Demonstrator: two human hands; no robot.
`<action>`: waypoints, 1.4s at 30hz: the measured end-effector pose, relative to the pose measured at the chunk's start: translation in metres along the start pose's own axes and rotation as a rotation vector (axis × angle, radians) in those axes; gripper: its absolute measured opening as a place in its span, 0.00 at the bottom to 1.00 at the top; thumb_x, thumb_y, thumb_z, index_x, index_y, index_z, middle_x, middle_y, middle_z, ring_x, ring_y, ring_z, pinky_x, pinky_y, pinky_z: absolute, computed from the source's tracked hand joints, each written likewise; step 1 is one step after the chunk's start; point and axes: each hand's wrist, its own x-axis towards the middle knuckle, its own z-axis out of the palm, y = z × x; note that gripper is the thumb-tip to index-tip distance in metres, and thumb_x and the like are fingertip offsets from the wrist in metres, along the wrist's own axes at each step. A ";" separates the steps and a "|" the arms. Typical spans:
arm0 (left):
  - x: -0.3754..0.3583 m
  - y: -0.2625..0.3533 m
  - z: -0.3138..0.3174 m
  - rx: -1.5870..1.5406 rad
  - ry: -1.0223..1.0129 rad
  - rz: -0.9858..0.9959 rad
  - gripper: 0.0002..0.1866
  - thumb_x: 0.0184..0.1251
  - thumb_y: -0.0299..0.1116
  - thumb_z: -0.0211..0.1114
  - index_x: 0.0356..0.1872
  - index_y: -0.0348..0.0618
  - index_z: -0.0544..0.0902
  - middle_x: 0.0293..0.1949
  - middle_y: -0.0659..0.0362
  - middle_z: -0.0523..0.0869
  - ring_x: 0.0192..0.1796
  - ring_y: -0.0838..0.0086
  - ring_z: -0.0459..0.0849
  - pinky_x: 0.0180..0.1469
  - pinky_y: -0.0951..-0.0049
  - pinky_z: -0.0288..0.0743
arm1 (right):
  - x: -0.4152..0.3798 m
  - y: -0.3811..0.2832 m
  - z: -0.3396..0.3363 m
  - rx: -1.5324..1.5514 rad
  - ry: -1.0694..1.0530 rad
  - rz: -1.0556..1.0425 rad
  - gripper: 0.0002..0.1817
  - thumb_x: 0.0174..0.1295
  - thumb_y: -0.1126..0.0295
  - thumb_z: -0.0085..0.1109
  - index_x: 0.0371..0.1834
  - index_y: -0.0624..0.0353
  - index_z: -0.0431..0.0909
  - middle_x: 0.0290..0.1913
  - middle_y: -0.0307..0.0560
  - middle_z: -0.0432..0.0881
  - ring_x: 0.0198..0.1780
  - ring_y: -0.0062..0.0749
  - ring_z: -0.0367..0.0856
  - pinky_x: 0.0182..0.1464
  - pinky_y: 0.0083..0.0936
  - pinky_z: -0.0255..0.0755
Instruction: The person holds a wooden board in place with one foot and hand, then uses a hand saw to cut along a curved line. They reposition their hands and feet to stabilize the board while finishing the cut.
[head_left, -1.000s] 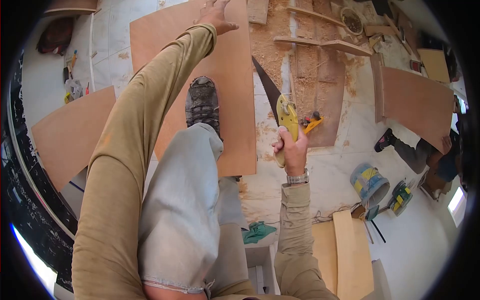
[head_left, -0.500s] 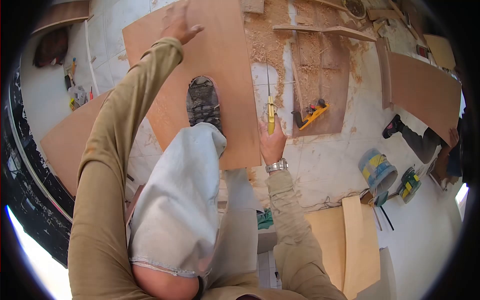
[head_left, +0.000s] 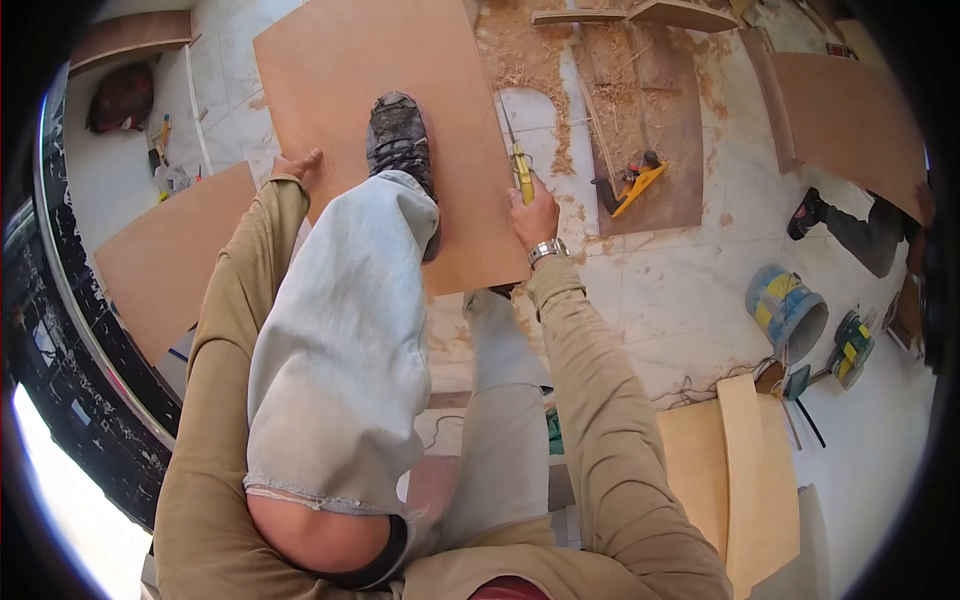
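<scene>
A large brown board [head_left: 460, 150] lies under my shoe [head_left: 399, 135], which rests on its face. My left hand [head_left: 298, 165] is at the board's left edge, thumb on top and the other fingers mostly hidden at the edge. My right hand [head_left: 536, 215] is wrapped round the yellow handle of a saw [head_left: 522, 172], beside the board's right edge. The thin blade points up and away along that edge. Right of my right hand, a yellow and black hand plane [head_left: 636, 185] sits on a darker board [head_left: 665, 130] strewn with shavings.
A bucket [head_left: 785, 308] and a green and yellow tool [head_left: 850, 348] stand at the right. Another person's leg [head_left: 860, 235] shows beside a raised board [head_left: 850, 125]. Pale boards [head_left: 740, 470] lie at the lower right, another board [head_left: 180, 260] at the left.
My left hand has come down from the board's upper part to its left edge. The saw, still in my right hand, now tilts more to the left. The camera view has shifted.
</scene>
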 end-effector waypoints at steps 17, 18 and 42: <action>0.017 0.218 0.128 0.857 -0.081 0.702 0.47 0.61 0.54 0.77 0.78 0.47 0.67 0.73 0.39 0.73 0.73 0.45 0.74 0.74 0.54 0.70 | -0.031 -0.065 -0.047 0.500 0.068 0.059 0.26 0.76 0.57 0.60 0.69 0.64 0.76 0.26 0.38 0.80 0.29 0.23 0.79 0.34 0.26 0.75; 0.026 0.240 0.159 0.877 -0.084 0.708 0.49 0.61 0.58 0.76 0.79 0.48 0.66 0.72 0.35 0.72 0.75 0.43 0.71 0.76 0.52 0.66 | -0.019 -0.076 -0.051 0.522 0.032 0.035 0.25 0.78 0.57 0.58 0.68 0.64 0.77 0.25 0.35 0.77 0.27 0.20 0.76 0.32 0.23 0.72; 0.121 0.308 0.280 1.201 -0.176 0.515 0.60 0.50 0.75 0.73 0.77 0.40 0.70 0.71 0.44 0.78 0.76 0.49 0.72 0.76 0.52 0.62 | 0.080 -0.181 -0.023 0.573 -0.027 -0.058 0.23 0.82 0.56 0.49 0.63 0.64 0.81 0.23 0.30 0.61 0.25 0.15 0.58 0.27 0.21 0.57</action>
